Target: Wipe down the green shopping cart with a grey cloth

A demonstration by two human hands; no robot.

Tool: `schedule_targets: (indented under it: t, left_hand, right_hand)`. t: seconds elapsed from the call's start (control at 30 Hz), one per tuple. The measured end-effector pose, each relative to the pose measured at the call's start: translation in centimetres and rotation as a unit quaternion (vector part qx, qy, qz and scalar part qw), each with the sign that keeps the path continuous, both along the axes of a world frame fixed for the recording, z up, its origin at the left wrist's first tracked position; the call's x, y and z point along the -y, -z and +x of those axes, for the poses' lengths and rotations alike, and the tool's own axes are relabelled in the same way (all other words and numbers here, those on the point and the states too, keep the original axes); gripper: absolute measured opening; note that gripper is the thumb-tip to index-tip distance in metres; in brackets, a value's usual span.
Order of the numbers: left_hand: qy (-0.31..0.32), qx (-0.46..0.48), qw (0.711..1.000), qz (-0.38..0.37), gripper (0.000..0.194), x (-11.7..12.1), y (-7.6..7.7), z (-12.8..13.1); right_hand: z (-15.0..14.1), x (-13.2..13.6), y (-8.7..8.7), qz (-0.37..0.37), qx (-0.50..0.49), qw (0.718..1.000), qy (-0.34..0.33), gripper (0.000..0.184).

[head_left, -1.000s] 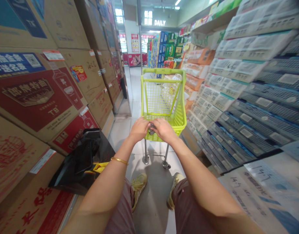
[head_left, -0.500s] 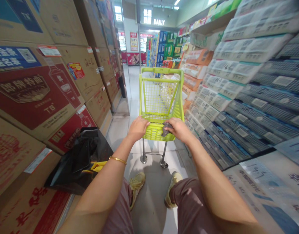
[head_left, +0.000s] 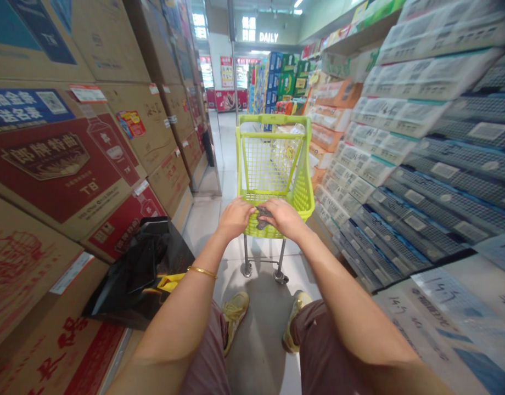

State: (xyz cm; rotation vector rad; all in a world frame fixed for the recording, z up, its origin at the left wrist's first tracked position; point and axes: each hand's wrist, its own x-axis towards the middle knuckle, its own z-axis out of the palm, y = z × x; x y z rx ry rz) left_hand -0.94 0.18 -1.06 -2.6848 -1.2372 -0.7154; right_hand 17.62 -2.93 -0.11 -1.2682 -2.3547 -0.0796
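Note:
A lime-green shopping cart (head_left: 273, 164) stands in front of me in a narrow shop aisle. My left hand (head_left: 235, 218) is closed over the near rim of the cart. My right hand (head_left: 280, 216) rests beside it on the same rim, fingers curled round a small dark grey cloth (head_left: 262, 216) pressed against the cart's edge. Pale packaged goods (head_left: 287, 148) show through the cart's mesh. My feet in yellowish shoes (head_left: 235, 310) stand just behind the cart's wheels (head_left: 247, 270).
Stacked brown and red cardboard cartons (head_left: 71, 164) wall the left side. Shelves of wrapped tissue packs (head_left: 421, 153) line the right. A black bag with a yellow item (head_left: 141, 269) lies on a low carton at my left. The tiled aisle (head_left: 225, 137) runs ahead toward colourful stacked boxes (head_left: 281, 82).
My right hand slid along the cart's rim with the cloth: out to the right half a second ago, now back beside the left hand. The cart shifted slightly.

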Motion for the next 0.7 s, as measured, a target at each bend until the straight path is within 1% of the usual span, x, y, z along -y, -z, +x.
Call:
schedule_targets:
  t: [0.07, 0.17, 0.23, 0.27, 0.33, 0.43, 0.57, 0.63, 0.7]
  left_hand:
    - [0.002, 0.003, 1.000, -0.001, 0.029, 0.1, -0.1, 0.0]
    - [0.001, 0.010, 1.000, -0.005, 0.029, 0.1, 0.0, 0.1]
    - [-0.003, 0.013, 1.000, -0.005, 0.029, 0.1, 0.1, 0.3]
    - [-0.006, 0.015, 1.000, -0.004, 0.029, 0.1, 0.1, 0.4]
    - [-0.011, 0.018, 1.000, -0.003, 0.029, 0.1, 0.1, 0.6]
    - [-0.020, 0.013, 1.000, -0.005, 0.028, 0.3, 0.1, 0.9]
    - [-0.027, 0.005, 1.000, -0.002, 0.025, 0.6, 0.0, 1.2]
    - [-0.021, 0.004, 1.000, -0.002, 0.025, 0.6, 0.1, 1.1]
    - [-0.008, 0.004, 1.000, 0.000, 0.027, 0.6, 0.0, 0.9]
  right_hand:
    - [2.4, 0.4, -0.3, -0.016, -0.004, 1.000, 0.020, 0.029]
    - [5.6, 1.1, -0.7, -0.028, -0.023, 0.998, 0.057, 0.024]
    - [6.5, 1.4, -0.9, -0.030, -0.028, 0.997, 0.064, 0.021]
    - [6.5, 1.4, -0.9, -0.030, -0.023, 0.997, 0.066, 0.021]
    - [5.5, 1.4, -1.0, -0.028, -0.002, 0.997, 0.065, 0.023]
    - [2.5, 1.0, -0.9, -0.024, 0.025, 0.998, 0.060, 0.025]
    - [-1.2, 0.5, -0.5, -0.006, 0.032, 0.998, 0.059, 0.025]
    - [-2.0, 0.3, -0.3, -0.006, 0.027, 0.998, 0.055, 0.025]
    - [-2.1, 0.1, -0.2, -0.010, 0.009, 0.999, 0.042, 0.027]
